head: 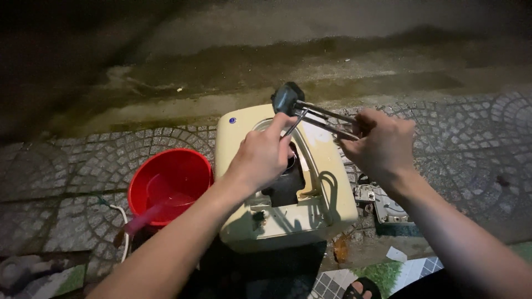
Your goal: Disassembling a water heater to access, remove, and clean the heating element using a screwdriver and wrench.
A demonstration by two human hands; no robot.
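At the bottom edge, nearest to us, a sandalled foot (360, 289) is showing beside a patch of patterned tiles (332, 283), and a scrap of white paper (396, 254) is lying on the ground just to the right. Our forearms are reaching forward from here over a cream-coloured appliance casing (332, 207), which is lying open-side up on the cobbled pavement (66, 182), a dark round opening showing in its middle. To its left a red plastic bucket (166, 182) is standing close beside it, with a white cable (124, 232) trailing past its near side. To the right of the casing, a small grey cover plate and loose parts (385, 205) are lying on the ground.

Above the casing, we are holding a metal heating element (324, 117) in the air, clear of the opening. Our left hand (260, 158) is curling its fingers around the bent rods just below the element's dark round flange (287, 98). Our right hand (379, 147) is pinching the far ends of the rods, fingers pressed together around them. The element is lying nearly level between the two hands, flange end to the left.

Beyond the hands, a wet concrete kerb (221, 94) and a dark road surface (332, 22) are stretching away into shadow.
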